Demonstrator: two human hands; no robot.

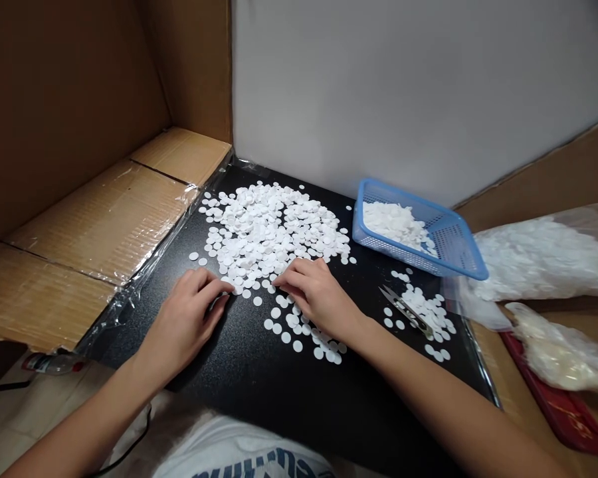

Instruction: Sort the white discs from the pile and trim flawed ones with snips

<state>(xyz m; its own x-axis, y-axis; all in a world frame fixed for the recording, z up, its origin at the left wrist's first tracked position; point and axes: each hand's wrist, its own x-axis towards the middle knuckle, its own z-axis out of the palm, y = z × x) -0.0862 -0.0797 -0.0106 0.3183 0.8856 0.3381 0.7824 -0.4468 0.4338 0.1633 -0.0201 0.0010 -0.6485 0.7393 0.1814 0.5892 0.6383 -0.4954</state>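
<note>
The white discs (259, 232) lie in a broad heap on the black bench (229, 372), with a smaller scatter beneath and just beside the right hand (277, 281) and another group around the thread snips (406, 311). Both hands are at the heap's near edge, fingers bent, thumb and forefinger of the left hand (230, 291) close together. I cannot tell whether either narrow grip pinches a disc.

Handling these well probably calls for light fingertips: ease a few discs from the edge, spread them singly so overlaps show, and keep the right hand from dragging the nearby scatter back into the heap.

Counting: two hands, one pair of snips, one blue basket (471, 263) part-filled with white pieces, two clear plastic bags (553, 259) at the right and one bottle (54, 363) on the floor. The discs make three main groups, overlapping too much to count singly.
</note>
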